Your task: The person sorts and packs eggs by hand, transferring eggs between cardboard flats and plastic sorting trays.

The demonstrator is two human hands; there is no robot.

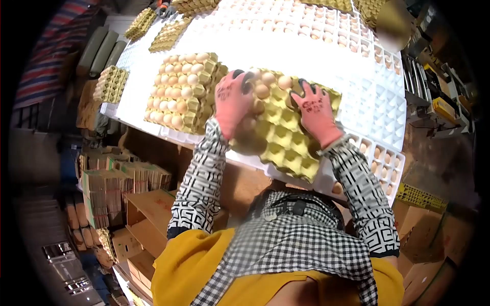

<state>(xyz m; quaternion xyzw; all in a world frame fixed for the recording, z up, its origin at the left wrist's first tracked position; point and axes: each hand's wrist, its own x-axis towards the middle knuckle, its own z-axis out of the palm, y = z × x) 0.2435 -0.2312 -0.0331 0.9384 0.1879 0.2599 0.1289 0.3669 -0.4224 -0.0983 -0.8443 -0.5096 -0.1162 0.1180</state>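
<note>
A yellow pulp egg tray lies in front of me, with several eggs in its upper left part and bare cups to the right and below. My left hand, in a pink glove with dark fingertips, is at the tray's left side among eggs; its fingers are bent, and what they hold is hidden. My right hand, in a matching glove, rests over the tray's upper right part with fingers apart. Left of my left hand stands a stack of trays topped with rows of eggs.
White plastic trays cover the table's right side, some with eggs. More yellow trays stand at the back left. Cardboard boxes are below left; metal equipment stands at the right. Bright light washes out the middle.
</note>
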